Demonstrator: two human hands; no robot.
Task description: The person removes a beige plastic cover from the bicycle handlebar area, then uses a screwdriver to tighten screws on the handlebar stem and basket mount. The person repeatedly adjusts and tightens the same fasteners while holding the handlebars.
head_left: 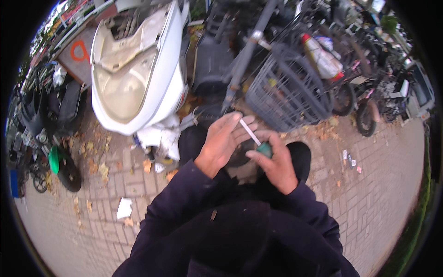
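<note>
My right hand (277, 161) is closed round the green handle (264, 149) of what looks like a screwdriver. Its straight pale shaft (249, 131) points up and left toward my left hand (222, 141). The fingers of my left hand are stretched out, with the thumb raised close to the shaft's tip; whether they touch cannot be made out. Both hands are held in front of my knees. Just beyond them are a grey metal tube (242, 64) and a dark wire basket (288, 92).
A large white scooter body panel (159, 87) stands at the left front, with crumpled white plastic (161, 141) beneath it. Right of the basket lies a red-and-white container (321, 57). A green-fendered wheel (67, 171) is at far left. Leaves and paper scraps (124, 208) litter the brick paving.
</note>
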